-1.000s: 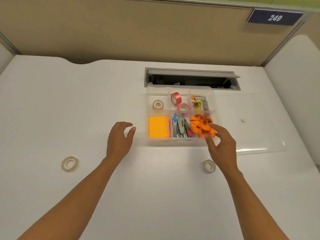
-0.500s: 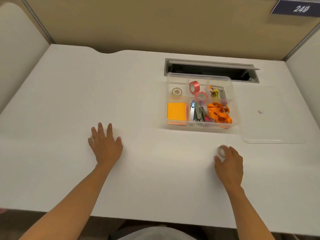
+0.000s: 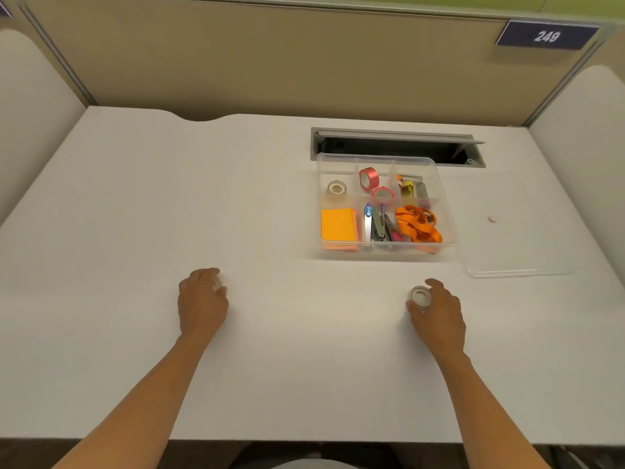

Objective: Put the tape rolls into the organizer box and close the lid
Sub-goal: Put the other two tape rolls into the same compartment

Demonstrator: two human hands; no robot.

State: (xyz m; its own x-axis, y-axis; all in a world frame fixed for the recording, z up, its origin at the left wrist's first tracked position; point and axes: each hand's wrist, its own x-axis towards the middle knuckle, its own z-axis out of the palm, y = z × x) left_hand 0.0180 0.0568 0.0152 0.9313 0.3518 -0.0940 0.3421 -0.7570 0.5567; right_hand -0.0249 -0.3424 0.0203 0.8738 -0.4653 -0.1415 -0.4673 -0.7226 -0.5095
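Observation:
A clear organizer box (image 3: 446, 211) stands open on the white desk, right of centre. Inside it lie a whitish tape roll (image 3: 336, 188), two red tape rolls (image 3: 368, 177), orange sticky notes, a stapler and orange scissors. Its clear lid (image 3: 514, 238) lies flat to the right of the box. My right hand (image 3: 438, 313) grips a small whitish tape roll (image 3: 420, 295) between thumb and fingers, in front of the box. My left hand (image 3: 202, 301) is curled over another whitish tape roll (image 3: 216, 283), which is mostly hidden under the fingers.
A grey cable slot (image 3: 395, 143) opens in the desk right behind the box. Beige partition walls close off the back and both sides. A small pink dot (image 3: 492, 219) shows on the lid. The desk's front edge (image 3: 304, 441) runs close to my body.
Both hands came back from the box to the two loose rolls. The left hand went from flat on the desk to curled over its roll; the right closed on its roll.

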